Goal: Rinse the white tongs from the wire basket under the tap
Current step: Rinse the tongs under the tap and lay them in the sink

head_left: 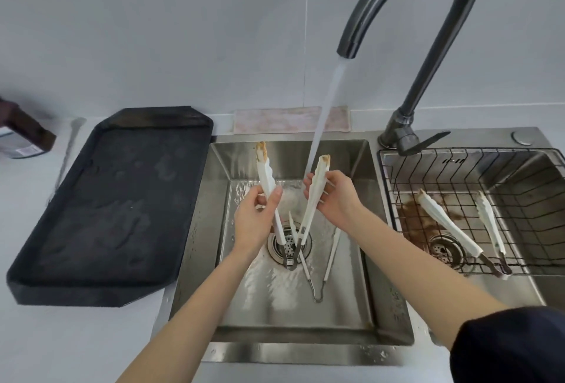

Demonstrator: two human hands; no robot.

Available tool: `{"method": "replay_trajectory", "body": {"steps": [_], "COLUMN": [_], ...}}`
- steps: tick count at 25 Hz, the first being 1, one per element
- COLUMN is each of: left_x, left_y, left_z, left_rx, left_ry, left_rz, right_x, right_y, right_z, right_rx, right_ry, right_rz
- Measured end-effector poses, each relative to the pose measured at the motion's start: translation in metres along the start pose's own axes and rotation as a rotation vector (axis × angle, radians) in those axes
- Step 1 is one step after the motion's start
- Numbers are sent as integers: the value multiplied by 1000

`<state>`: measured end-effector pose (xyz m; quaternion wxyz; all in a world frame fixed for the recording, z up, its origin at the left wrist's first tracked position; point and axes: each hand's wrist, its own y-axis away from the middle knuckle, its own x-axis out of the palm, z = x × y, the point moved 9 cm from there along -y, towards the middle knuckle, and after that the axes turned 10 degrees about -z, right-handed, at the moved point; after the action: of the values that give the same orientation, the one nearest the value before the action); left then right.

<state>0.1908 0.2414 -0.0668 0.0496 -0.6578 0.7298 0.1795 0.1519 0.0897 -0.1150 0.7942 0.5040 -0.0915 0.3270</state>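
Taking the stainless steel left sink basin (pixel 379 229) as the landmark: far to its left, at the picture's edge, stands a dark brown bottle (pixel 21 132), blurred. Just left of the basin lies a long black rectangular tray (pixel 116 199) with cut corners, its surface wet.

Over the basin, my left hand (pixel 255 220) pinches one arm of a pair of white plastic tongs with a metal hinge (pixel 305 217). The tongs stand spread in a V, hinge down above the round drain (pixel 276 248), their stained tips pointing up. My right hand (pixel 336 199) grips the other arm, fingers curled round it. A stream of water (pixel 324 119) falls from the dark grey curved tap (pixel 428 31) between the two arms. A second pair of white tongs (pixel 328 263) lies on the basin floor.

Behind the basin, a pink cloth (pixel 275 119) rests against the wall. To the right, a black wire basket (pixel 458 181) sits in the neighbouring sink, holding another pair of white tongs (pixel 452 229).
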Motion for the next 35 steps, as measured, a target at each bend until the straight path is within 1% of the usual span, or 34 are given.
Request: {"method": "replay_trajectory", "body": {"steps": [3, 8, 12, 14, 18, 21, 23, 25, 29, 31, 33, 35], "left_x": [-1, 0, -4, -6, -9, -7, -5, -3, 2, 5, 9, 15], "left_y": [-9, -17, -17, -15, -16, -16, -16, -14, -9, -6, -5, -6], "left_z": [11, 26, 34, 38, 45, 51, 53, 54, 56, 56, 56, 54], "left_rx": [-49, -97, -112, -121, -142, -209, -244, -270, -300, -309, -340, -363], "left_ry": [11, 39, 66, 68, 83, 162, 195, 230, 272, 275, 330, 365], "left_rz": [2, -14, -29, -36, -55, -55, -52, -42, -11, 10, 17, 28], "right_x": [2, 13, 11, 12, 27, 38, 39, 36, 28, 29, 33, 32], "right_y": [-15, -29, -39, -43, -43, -41, -40, -38, -36, -34, -31, -26], "right_z": [-2, -5, -6, -3, 1, 0, 3, 7, 13, 15, 12, 4], "right_rx": [14, 15, 16, -12, -43, -12, -27, -69, -106, -124, -139, -96], "right_ry": [13, 56, 103, 140, 217, 169, 147, 182, 194, 212, 231, 205], "right_rz": [-38, -19, -70, -96, -33, 33, 46, 9, -145, -173, -112, -14]}}
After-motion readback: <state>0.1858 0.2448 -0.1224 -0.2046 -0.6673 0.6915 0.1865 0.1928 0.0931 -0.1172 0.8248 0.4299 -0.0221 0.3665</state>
